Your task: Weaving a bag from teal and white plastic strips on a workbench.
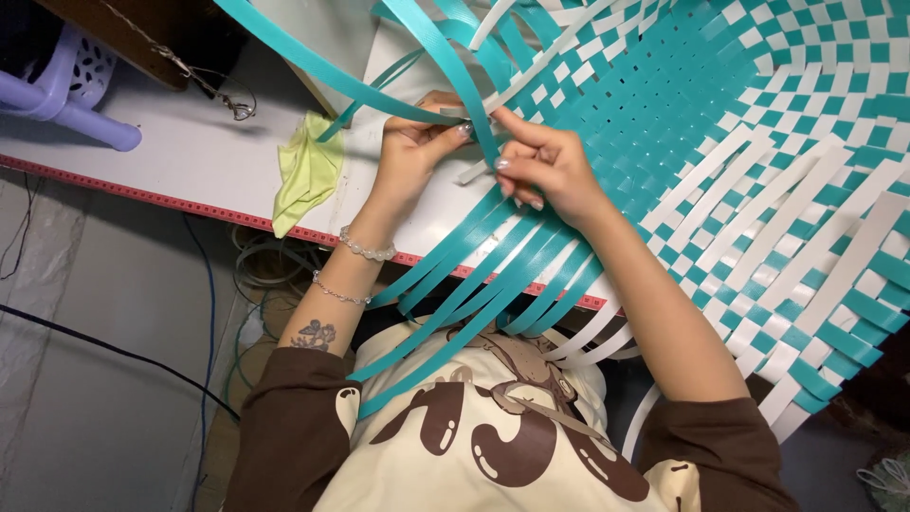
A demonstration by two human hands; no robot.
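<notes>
A teal strip (479, 114) is pinched by the left hand (412, 147) and right hand (542, 166) at the woven basket (758, 142) edge, 12 o'clock; tucking under the next cross strip seems needed.

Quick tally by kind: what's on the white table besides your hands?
Half-woven basket of teal and white plastic strips: 1
Crumpled yellow-green cloth: 1
Lavender plastic stool, at the table's far edge: 1
Total: 3
Left hand and right hand pinch a teal strip.

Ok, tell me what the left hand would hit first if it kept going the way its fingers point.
The left hand points toward the right hand; it would likely meet the teal strip pinched between them first, then the right hand's fingers. Depth is unclear.
</notes>
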